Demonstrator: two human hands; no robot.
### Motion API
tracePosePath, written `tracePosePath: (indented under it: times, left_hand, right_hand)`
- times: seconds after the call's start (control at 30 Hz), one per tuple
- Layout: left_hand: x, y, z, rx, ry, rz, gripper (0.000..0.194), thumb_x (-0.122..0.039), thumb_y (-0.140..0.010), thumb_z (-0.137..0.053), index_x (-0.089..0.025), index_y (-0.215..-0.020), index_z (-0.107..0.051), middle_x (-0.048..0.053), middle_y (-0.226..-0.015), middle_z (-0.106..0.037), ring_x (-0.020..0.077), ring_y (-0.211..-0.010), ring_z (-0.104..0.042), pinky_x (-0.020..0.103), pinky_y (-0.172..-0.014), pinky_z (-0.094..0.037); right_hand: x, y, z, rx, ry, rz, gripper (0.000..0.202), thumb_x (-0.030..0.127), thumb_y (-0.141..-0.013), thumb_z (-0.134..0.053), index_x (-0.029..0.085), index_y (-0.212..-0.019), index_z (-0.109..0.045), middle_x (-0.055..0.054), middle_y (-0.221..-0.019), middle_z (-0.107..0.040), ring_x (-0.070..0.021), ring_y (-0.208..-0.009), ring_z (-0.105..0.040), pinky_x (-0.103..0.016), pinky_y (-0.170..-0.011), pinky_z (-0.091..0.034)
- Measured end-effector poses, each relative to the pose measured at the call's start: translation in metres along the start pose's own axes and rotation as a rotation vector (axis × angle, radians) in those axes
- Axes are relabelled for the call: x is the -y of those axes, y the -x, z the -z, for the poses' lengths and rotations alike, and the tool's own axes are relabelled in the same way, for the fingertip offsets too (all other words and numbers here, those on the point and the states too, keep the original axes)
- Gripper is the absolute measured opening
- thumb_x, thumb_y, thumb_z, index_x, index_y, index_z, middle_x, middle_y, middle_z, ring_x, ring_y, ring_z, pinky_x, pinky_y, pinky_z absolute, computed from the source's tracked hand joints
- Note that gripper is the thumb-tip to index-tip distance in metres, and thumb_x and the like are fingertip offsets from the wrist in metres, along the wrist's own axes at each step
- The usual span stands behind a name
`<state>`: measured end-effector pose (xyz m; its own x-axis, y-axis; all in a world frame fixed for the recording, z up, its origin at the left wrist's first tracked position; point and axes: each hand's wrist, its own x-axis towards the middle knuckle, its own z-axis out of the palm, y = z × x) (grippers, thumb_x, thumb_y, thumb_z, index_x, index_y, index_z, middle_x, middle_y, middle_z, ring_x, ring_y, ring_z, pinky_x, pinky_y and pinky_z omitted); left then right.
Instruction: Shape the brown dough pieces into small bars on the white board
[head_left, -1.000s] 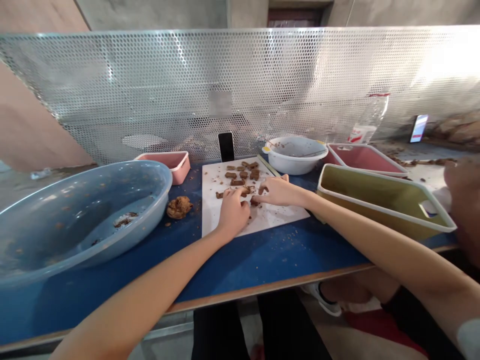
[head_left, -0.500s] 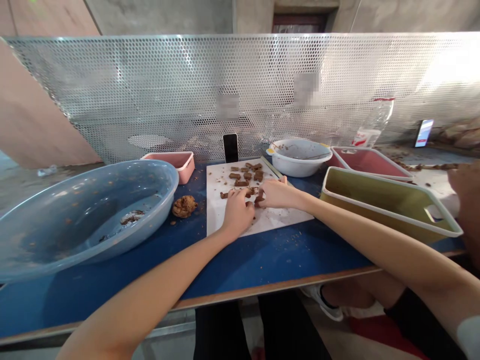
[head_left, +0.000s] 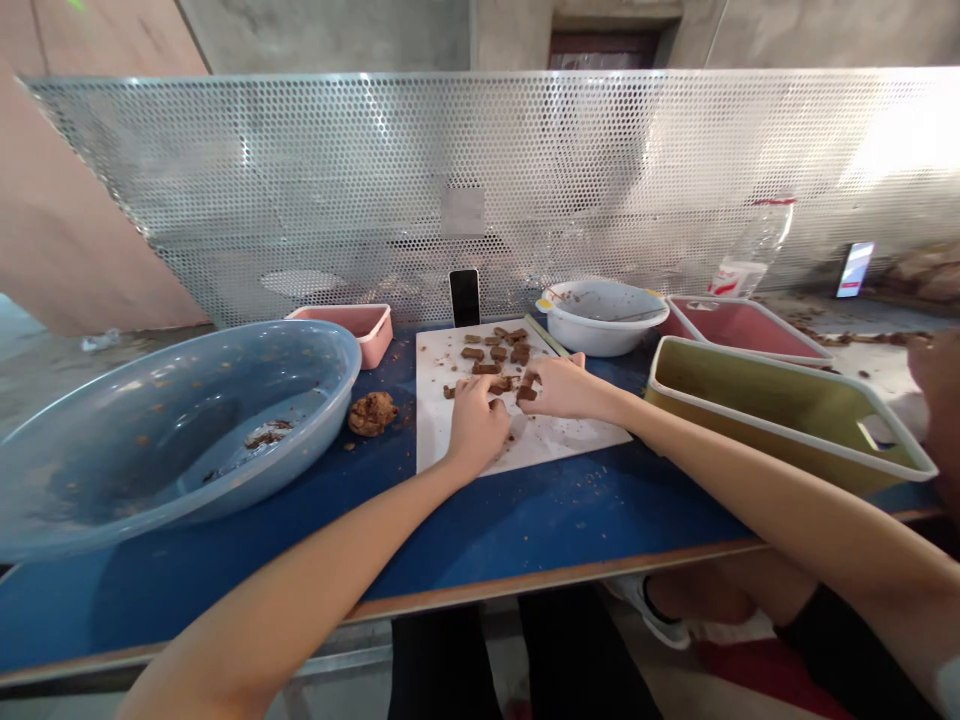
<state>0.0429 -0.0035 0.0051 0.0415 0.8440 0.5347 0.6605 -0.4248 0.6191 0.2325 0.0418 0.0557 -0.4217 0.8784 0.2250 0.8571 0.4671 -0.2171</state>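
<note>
Small brown clay pieces [head_left: 486,368] lie in loose rows on a white board [head_left: 442,440]. My left hand [head_left: 478,425] is at the near side of the rows, fingers bent over a brown clay strip that shows on both sides of them; the fingertips partly hide it. Close by on the right, my right hand [head_left: 559,387] pinches a short clay block [head_left: 527,392] between thumb and fingers, at or just above the board. A rough clay lump [head_left: 372,413] sits left of the board on the blue table [head_left: 480,530].
A large blue basin [head_left: 300,450] stands left, with a pink box [head_left: 379,335] behind it. A phone [head_left: 465,298] leans on the perforated metal screen [head_left: 337,180]. To the right are a white basin [head_left: 600,335], a pink bin [head_left: 780,340], an olive bin [head_left: 757,430] and a bottle [head_left: 757,245].
My right hand has shifted slightly to the right with the clay block, away from the left fingers. My left hand stays nearly in place. The view has moved a little.
</note>
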Motion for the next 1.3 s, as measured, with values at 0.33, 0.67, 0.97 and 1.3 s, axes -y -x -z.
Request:
tracePosePath:
  times: [0.33, 0.67, 0.97, 1.3]
  left_hand:
    - [0.004, -0.001, 0.0, -0.056, 0.024, -0.063, 0.035, 0.002, -0.089, -0.055, -0.021, -0.109, -0.073, 0.008, -0.114, -0.078, 0.03, -0.117, -0.067, 0.046, -0.106, -0.057]
    - [-0.019, 0.005, 0.018, -0.142, 0.009, -0.386, 0.017, -0.032, -0.111, -0.064, -0.024, -0.122, -0.074, 0.01, -0.117, -0.073, 0.0274, -0.116, -0.066, 0.047, -0.109, -0.056]
    - [-0.018, 0.003, 0.022, -0.203, 0.033, -0.538, 0.016, -0.035, -0.112, -0.067, -0.025, -0.121, -0.077, 0.009, -0.11, -0.073, 0.0261, -0.11, -0.067, 0.045, -0.101, -0.058]
    - [-0.019, 0.0, 0.019, -0.272, 0.103, -0.673, 0.015, -0.03, -0.109, -0.074, -0.025, -0.123, -0.075, 0.007, -0.109, -0.074, 0.0245, -0.107, -0.067, 0.043, -0.095, -0.058]
  right_hand:
    - [-0.029, 0.024, 0.006, -0.094, -1.175, -0.029, 0.047, 0.06, -0.077, -0.093, 0.023, -0.102, -0.078, -0.006, -0.102, -0.077, -0.0241, -0.096, -0.071, -0.042, -0.094, -0.056]
    - [-0.02, 0.04, -0.012, -0.067, -1.468, 0.032, 0.049, 0.059, -0.077, -0.095, 0.024, -0.107, -0.08, -0.004, -0.097, -0.071, -0.0211, -0.088, -0.063, -0.041, -0.09, -0.054]
    - [-0.011, 0.047, -0.024, -0.005, -1.621, 0.044, 0.047, 0.06, -0.076, -0.098, 0.023, -0.101, -0.084, -0.005, -0.093, -0.072, -0.0215, -0.089, -0.064, -0.04, -0.091, -0.055]
    - [-0.009, 0.047, -0.022, 0.014, -1.752, 0.05, 0.037, 0.048, -0.078, -0.103, 0.023, -0.102, -0.09, -0.004, -0.095, -0.075, -0.0154, -0.084, -0.063, -0.031, -0.084, -0.054]
